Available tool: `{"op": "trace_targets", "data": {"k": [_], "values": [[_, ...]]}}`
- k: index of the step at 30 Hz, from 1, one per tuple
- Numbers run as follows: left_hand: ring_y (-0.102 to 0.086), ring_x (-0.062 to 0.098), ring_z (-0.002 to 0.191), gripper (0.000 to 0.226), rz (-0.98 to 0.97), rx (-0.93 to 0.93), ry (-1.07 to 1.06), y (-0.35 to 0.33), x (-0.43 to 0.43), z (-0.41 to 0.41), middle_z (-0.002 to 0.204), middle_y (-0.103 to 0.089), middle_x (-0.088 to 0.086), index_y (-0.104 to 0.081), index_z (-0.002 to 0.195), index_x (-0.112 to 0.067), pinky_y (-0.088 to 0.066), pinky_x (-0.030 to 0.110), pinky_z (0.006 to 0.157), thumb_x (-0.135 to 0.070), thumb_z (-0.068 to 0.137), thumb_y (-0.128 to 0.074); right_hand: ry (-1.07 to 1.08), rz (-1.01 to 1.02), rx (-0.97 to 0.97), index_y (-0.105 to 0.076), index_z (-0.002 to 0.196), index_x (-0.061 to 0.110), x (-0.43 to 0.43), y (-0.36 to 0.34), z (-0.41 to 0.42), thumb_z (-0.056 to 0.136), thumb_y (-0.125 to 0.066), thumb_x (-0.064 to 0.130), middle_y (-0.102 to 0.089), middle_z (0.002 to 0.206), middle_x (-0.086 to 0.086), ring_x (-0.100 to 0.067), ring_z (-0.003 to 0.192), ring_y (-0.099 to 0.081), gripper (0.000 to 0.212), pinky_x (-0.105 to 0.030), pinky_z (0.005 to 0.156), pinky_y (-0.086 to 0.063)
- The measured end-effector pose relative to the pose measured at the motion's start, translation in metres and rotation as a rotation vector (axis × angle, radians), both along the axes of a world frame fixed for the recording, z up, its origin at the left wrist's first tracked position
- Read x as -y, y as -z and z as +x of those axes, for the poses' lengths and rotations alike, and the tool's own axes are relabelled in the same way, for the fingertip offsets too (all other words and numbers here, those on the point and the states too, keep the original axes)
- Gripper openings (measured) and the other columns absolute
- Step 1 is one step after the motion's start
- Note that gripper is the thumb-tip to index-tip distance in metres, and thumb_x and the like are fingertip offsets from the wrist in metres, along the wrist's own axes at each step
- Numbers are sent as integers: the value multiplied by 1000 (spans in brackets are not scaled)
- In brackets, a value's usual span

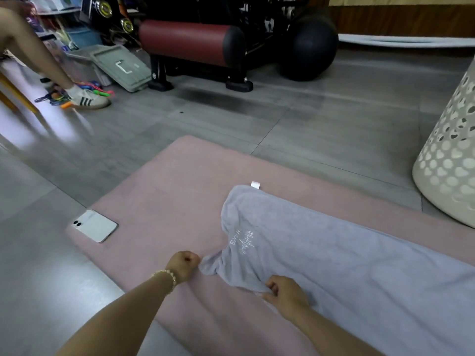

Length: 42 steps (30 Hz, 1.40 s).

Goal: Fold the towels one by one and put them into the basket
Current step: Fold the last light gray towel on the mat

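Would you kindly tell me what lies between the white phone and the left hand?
In the head view, only bare pink mat lies between the white phone and the left hand gripping the towel.

A: Towel (334,253)?
B: On mat (167,188), right part, running off near right.
A: Phone (95,225)?
B: On mat's left corner, well left of towel.
A: Basket (447,160)?
B: On floor (308,124), right of mat, beyond towel.
A: Behind?
B: Bench (190,42) and ball (312,47), far back on floor.

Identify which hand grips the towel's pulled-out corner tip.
The left hand, the one wearing the beaded bracelet, grips the stretched corner tip of the grey towel; the right hand, bare-wristed, pinches the near edge further along instead.
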<state>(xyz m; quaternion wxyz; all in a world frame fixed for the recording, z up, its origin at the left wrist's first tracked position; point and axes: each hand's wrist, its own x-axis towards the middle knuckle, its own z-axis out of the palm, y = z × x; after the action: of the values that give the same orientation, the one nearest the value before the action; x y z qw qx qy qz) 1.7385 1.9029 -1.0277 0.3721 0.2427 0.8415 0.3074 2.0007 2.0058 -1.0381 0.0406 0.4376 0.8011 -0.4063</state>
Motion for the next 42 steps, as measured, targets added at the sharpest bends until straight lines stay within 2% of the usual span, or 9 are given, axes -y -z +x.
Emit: {"op": "trace_targets", "data": {"k": [2, 6, 8, 16, 25, 28, 33, 37, 42], "values": [[-54, 18, 73, 23, 136, 130, -242, -14, -1, -8, 78, -59, 6, -57, 78, -6, -44, 23, 63, -17, 97, -49, 15, -202, -121, -54, 61, 27, -8, -5, 1, 76, -77, 34, -47, 48, 16, 0, 52, -40, 28, -20, 60, -36], [-54, 25, 65, 29, 347, 260, -596, -40, -4, -23, 77, -52, 13, -43, 76, -5, -54, 28, 45, -17, 101, -39, -122, -548, -133, -73, 92, 13, -21, -26, 11, 80, -74, 26, -66, 84, 5, 0, 78, -56, 18, -14, 76, -45], [-54, 26, 66, 28, 377, 268, -615, -49, -10, -12, 79, -51, 14, -40, 77, -7, -56, 36, 54, -18, 102, -36, -6, -565, -151, -71, 92, 15, -30, -27, 19, 86, -68, 22, -67, 88, 2, -2, 75, -58, 9, -17, 72, -46], [-46, 1, 35, 24, 404, 431, 56, -110, -118, 139, 65, -38, 2, -37, 79, -20, -45, 17, 42, -17, 102, -34, 715, -812, -524, -59, 115, 12, -81, -66, 83, 94, -40, 53, -65, 113, -8, -24, 96, -63, 50, -33, 75, -51], [-58, 9, 75, 23, 72, 651, 938, -113, -169, 393, 86, -54, 0, -45, 83, -25, -53, 23, 72, -23, 103, -35, 1013, -948, -802, -63, 121, 2, -87, -102, 293, 87, -26, 69, -63, 121, -22, -34, 98, -68, 83, -41, 76, -58], [-59, 7, 79, 13, -27, 673, 1080, -100, -168, 440, 101, -56, -10, -48, 100, -27, -52, 16, 68, -32, 102, -36, 1142, -913, -658, -63, 118, 4, -62, -85, 375, 88, -30, 68, -66, 114, -19, -30, 91, -69, 78, -37, 72, -58], [-49, 5, 73, 16, 4, 316, 1114, -47, -184, 467, 114, -49, 5, -43, 113, -16, -41, 8, 57, -26, 101, -39, 1169, -899, -275, -59, 109, 7, -26, -50, 424, 82, -67, 47, -72, 86, -11, -24, 82, -67, 49, -32, 72, -55], [-47, 18, 125, 45, -13, 159, 1272, -18, -187, 484, 144, -41, 7, -32, 142, -12, -35, 15, 93, -30, 101, -37, 1240, -757, -285, -56, 74, 10, -21, -35, 406, 83, -68, 41, -59, 56, -6, -18, 54, -60, 35, -29, 56, -51], [-37, 15, 135, 47, 3, 96, 1345, -6, -191, 511, 148, -36, -2, -29, 146, -19, -25, 17, 108, -36, 102, -27, 1353, -460, -465, -61, 64, 3, -30, -32, 402, 89, -65, 14, -58, 55, -9, -15, 48, -56, 28, -24, 52, -52]]}}
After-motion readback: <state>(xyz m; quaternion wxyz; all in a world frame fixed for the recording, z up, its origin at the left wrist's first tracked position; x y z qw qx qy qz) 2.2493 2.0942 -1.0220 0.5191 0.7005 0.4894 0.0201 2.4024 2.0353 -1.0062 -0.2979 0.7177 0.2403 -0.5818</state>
